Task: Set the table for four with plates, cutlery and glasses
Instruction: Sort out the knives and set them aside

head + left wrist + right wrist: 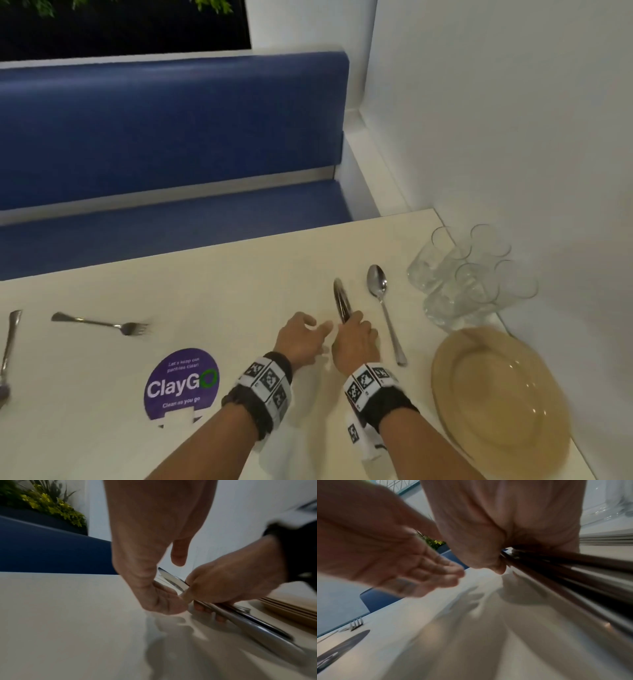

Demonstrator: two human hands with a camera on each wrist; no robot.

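My right hand (354,337) grips a bundle of metal cutlery (342,301) by the handles, low over the white table (239,274); the blade ends point away from me. The same bundle (257,626) runs out under my right hand (231,581) in the left wrist view, and its handles (573,568) fill the right of the right wrist view. My left hand (301,339) hovers just left of the bundle, fingers relaxed and holding nothing. A spoon (380,298) lies right of the bundle. A stack of tan plates (496,387) and several clear glasses (469,277) stand at the right.
A fork (102,323) lies on the table at the left, and another piece of cutlery (8,349) at the left edge. A purple round sticker (181,383) is stuck near the front. A blue bench (171,137) runs behind the table; a white wall (513,137) borders the right.
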